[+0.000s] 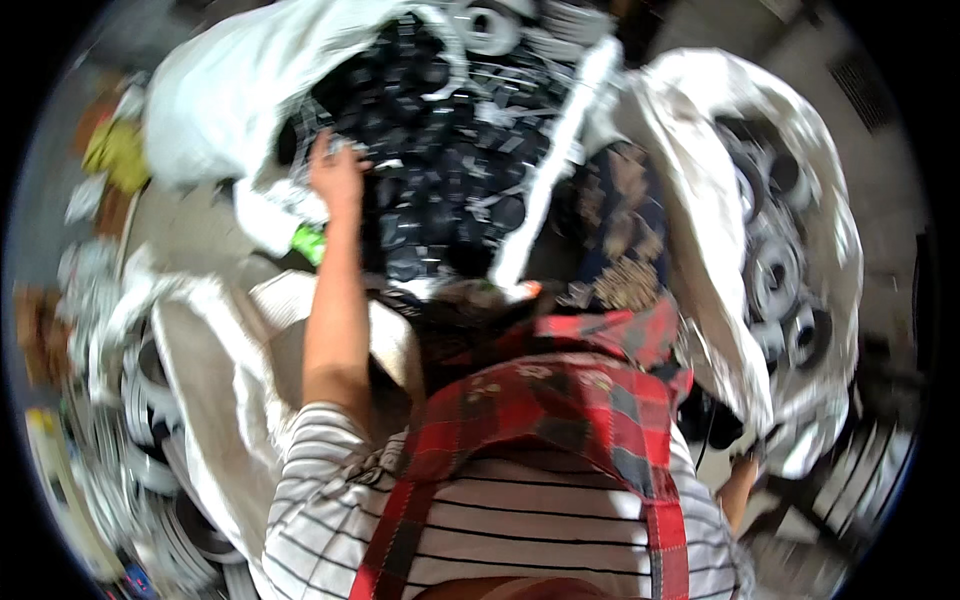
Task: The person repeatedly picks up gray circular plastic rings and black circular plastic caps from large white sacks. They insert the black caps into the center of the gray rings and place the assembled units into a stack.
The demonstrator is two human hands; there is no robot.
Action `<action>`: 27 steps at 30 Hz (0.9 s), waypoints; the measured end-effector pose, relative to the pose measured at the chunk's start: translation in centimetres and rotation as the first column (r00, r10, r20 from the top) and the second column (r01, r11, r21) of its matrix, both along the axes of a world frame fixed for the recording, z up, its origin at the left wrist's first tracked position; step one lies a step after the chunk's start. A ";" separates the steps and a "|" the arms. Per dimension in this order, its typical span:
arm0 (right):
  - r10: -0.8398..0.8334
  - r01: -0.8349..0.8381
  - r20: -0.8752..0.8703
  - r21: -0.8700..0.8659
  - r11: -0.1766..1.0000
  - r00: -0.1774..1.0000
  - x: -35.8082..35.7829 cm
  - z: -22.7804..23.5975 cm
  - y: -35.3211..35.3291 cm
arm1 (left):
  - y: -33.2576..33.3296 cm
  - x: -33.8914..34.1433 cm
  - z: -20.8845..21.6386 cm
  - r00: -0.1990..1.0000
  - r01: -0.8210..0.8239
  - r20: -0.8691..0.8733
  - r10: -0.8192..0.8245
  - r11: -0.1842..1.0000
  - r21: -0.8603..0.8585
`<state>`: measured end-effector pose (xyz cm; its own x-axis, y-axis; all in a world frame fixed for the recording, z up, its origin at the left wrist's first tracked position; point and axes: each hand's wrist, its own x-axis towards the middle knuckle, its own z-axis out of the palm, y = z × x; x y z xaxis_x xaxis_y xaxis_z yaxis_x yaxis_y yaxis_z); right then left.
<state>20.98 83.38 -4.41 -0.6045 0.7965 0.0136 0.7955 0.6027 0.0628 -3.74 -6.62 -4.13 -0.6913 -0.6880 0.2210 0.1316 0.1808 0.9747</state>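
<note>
My left arm stretches forward, and my left hand (338,172) is at the left edge of a heap of small black cylindrical pieces (430,180). Its fingers look spread apart, though motion blurs them. Pale strands or scraps lie by the fingertips; I see nothing gripped. The heap spills from a large white woven sack (225,95). My right hand (741,480) is low at the right, beside the bottom of another white sack (690,180). Its fingers are hidden or too blurred to read.
The right sack holds several grey and white reels (775,275). At the left, an open white sack (205,370) stands near stacked pale rings or reels (150,470). White reels (487,30) lie behind the heap. A yellow bag (118,155) is at the far left.
</note>
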 end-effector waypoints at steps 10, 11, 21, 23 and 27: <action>-0.364 -0.199 -0.903 -0.409 0.890 0.229 -13.2 14.9 -8.2 | -4.1 -3.5 2.4 0.993 0.010 -0.104 0.049 0.863 0.505; -0.296 -0.286 -0.911 -0.376 0.881 0.287 -15.1 15.9 -11.6 | -4.5 -5.3 2.1 0.995 0.030 -0.095 0.023 0.850 0.525; 0.596 -0.908 -0.756 -0.406 -0.103 0.270 -27.7 12.4 -52.2 | -12.1 -19.4 3.7 0.999 -0.042 0.048 0.016 0.792 0.609; 0.530 -0.910 -0.848 -0.222 -0.351 0.003 -28.9 9.2 -56.9 | -16.7 -21.4 4.7 0.988 0.079 -0.153 0.027 0.760 0.645; 0.459 -0.792 -0.823 -0.018 -0.611 -0.335 -32.4 6.0 -64.1 | -19.8 -23.4 8.3 0.952 0.176 -0.303 0.040 0.740 0.650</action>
